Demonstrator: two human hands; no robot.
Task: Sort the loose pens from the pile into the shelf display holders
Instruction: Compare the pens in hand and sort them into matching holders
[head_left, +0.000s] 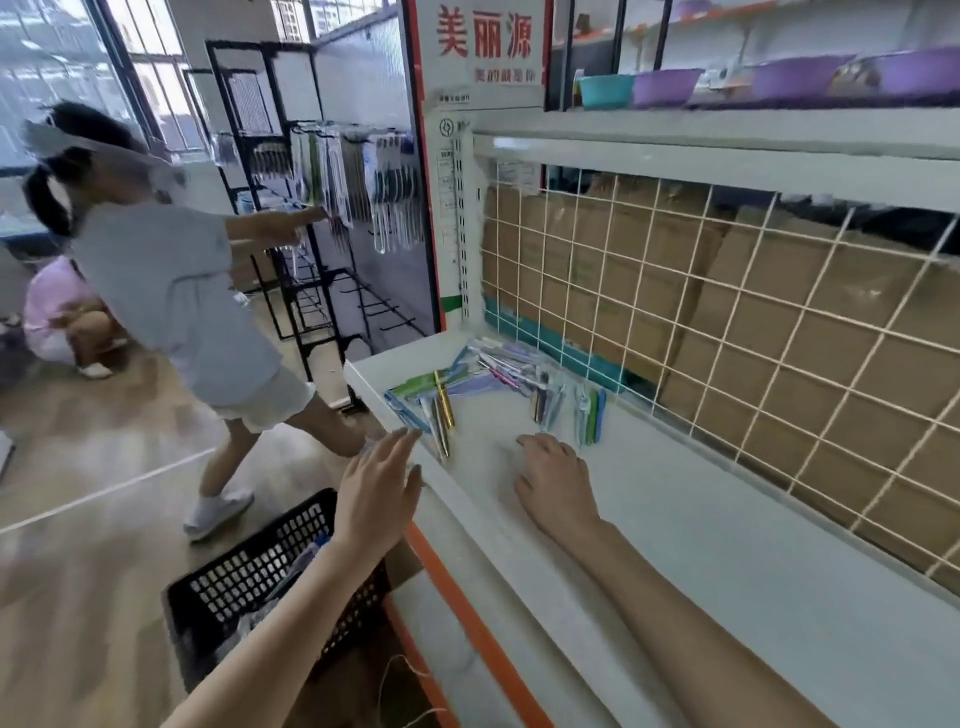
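Pens: I'm seeing the pile (488, 379) lying on the shelf (727, 519), far of both hands, long axes mostly running near-to-far.
Hands: left hand (379, 488) hovering flat, empty; right hand (558, 480) resting loosely curled, empty, nearer.

We see a white shelf (701, 525) with a pile of pens (493, 382) lying loose at its far left end, backed by a white wire grid (727, 322) with cardboard behind it. Our right hand (558, 480) rests palm down on the shelf, fingers curled, near the pens. Our left hand (382, 486) hovers flat at the shelf's front edge, fingers straight, above a black perforated basket (244, 577). A person in a grey shirt (166, 291) reaches toward a rack (353, 197) of hanging goods.
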